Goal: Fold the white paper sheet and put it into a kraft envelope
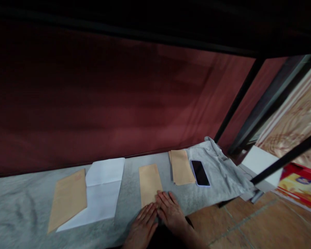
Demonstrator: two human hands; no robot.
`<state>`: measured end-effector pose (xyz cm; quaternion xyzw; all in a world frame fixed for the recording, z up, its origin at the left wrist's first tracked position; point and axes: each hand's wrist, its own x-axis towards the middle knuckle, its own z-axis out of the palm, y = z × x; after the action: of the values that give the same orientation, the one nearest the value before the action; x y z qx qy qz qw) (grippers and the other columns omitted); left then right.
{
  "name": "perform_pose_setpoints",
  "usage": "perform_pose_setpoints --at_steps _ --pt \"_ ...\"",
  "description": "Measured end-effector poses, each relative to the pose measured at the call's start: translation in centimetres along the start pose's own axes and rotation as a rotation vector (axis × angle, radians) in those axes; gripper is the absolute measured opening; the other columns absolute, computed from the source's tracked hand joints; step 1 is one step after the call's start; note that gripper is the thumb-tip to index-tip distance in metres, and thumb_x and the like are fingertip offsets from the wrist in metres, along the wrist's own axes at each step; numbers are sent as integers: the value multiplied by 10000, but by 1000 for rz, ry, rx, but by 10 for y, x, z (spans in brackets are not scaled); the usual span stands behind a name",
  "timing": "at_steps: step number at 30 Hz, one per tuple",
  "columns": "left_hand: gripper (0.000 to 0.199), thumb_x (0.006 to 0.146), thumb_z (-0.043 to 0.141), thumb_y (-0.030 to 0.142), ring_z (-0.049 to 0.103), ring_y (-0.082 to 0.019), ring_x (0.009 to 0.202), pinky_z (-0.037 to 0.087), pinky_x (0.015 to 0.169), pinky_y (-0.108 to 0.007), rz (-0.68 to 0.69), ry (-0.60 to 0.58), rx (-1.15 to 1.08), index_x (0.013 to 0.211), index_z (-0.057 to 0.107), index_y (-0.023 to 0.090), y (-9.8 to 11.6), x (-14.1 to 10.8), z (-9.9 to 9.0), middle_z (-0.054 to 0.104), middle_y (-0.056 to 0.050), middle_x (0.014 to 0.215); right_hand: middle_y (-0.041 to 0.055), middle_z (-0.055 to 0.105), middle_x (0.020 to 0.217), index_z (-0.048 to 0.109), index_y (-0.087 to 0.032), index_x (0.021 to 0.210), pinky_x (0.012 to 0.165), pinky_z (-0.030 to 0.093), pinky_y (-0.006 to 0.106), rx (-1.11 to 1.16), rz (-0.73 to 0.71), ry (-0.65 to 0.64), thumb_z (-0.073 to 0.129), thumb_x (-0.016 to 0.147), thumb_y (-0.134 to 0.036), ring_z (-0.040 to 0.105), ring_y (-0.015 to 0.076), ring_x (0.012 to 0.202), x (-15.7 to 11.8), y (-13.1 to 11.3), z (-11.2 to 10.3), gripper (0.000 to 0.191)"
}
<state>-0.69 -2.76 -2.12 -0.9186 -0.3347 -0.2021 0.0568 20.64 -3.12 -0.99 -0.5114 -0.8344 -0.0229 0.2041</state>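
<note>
A narrow brown paper envelope [149, 180] lies flat on a grey cloth [131, 193], its long side pointing away from me. My left hand [142, 226] rests palm down at its near end, fingers stretched out. Beside it, my right hand [171, 213] also lies flat, its fingertips pressing on the near right corner. The two hands almost touch, and they hide the envelope's near edge. Neither hand grips anything. To the right is a small stack of brown envelopes [181, 167].
Right of the stack lies a phone [200, 173]. On the left, a larger brown envelope [68, 199] overlaps creased white paper [103, 193]. A dark red panel [134, 114] stands behind. Black metal posts [239, 100] rise at right, near a red box [300, 185] and tiled floor [264, 224].
</note>
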Motion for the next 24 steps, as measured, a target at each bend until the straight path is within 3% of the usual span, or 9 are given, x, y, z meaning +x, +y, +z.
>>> perform_pose_setpoints --at_steps 5,9,13,20,24 --pt "440 1008 405 320 570 -189 1277 491 1058 -363 -124 -100 -113 1436 492 269 -12 33 2 598 -34 1411 34 426 1536 334 -234 1529 1205 293 417 42 14 13 532 987 -266 430 199 1389 -14 -8 -16 578" --pt "521 1006 386 346 408 -222 1419 372 1151 -449 -132 -139 -110 1514 368 230 -27 71 20 449 -76 1540 33 541 1452 425 -255 1480 1184 338 442 101 52 40 529 985 -262 487 209 1343 -16 -10 -18 506" --pt "544 1018 327 356 337 -206 1457 278 1195 -448 -171 -137 -65 1539 310 202 -46 97 40 398 -76 1572 30 584 1408 418 -267 1482 1186 334 453 133 55 45 483 986 -182 527 208 1304 -22 -11 -20 507" --pt "572 1012 316 405 347 -240 1452 238 1199 -478 -280 -88 1 1532 327 170 -70 122 57 417 -102 1557 40 583 1406 437 -262 1461 1160 364 480 188 95 67 455 944 -106 524 209 1305 -26 -11 -14 540" --pt "570 1013 315 414 367 -245 1441 241 1194 -482 -279 -58 23 1539 317 194 -68 120 58 444 -96 1541 50 603 1379 488 -253 1418 1148 381 473 225 122 124 401 914 -52 533 197 1296 -28 -11 -8 549"
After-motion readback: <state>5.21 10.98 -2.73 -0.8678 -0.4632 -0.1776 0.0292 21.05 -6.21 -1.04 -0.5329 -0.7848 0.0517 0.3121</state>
